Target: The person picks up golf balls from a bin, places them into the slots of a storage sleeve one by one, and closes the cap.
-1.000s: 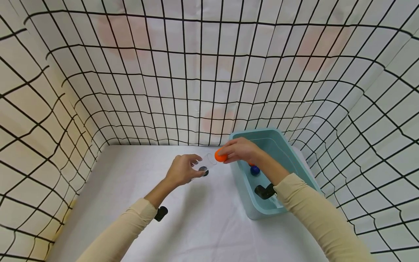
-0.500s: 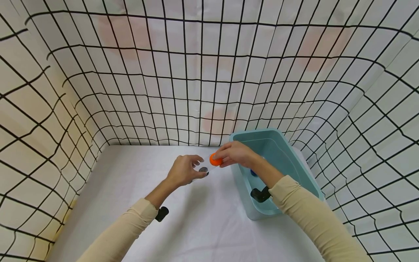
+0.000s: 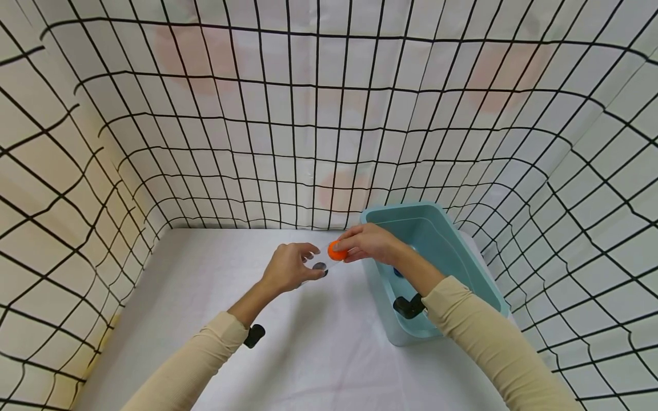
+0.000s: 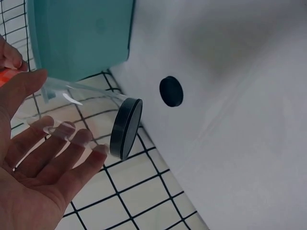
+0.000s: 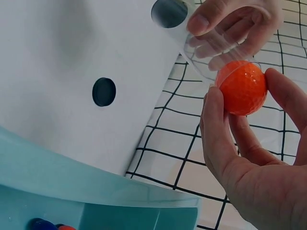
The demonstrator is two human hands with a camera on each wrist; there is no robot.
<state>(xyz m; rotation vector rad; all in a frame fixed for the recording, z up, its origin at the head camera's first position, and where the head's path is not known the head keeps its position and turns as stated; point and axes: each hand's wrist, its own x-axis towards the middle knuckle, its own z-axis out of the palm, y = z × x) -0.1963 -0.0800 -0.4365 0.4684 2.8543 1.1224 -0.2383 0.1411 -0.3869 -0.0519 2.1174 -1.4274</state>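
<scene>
Orange ball [image 5: 241, 87] pinched in the right hand [image 5: 249, 158] grip at the clear tube [image 4: 84, 96] the left hand [image 4: 38, 177] holds

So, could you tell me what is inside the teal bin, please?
In the teal bin, a blue ball and an orange one show at the bottom; the right forearm and bin wall cover the rest.

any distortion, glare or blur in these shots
Head view: fisheye bends the grid backdrop lines; soft arm shadows on the white table. Left wrist view: bright glints on the clear tube. Right wrist view: orange ball sharp, left hand slightly soft.
</scene>
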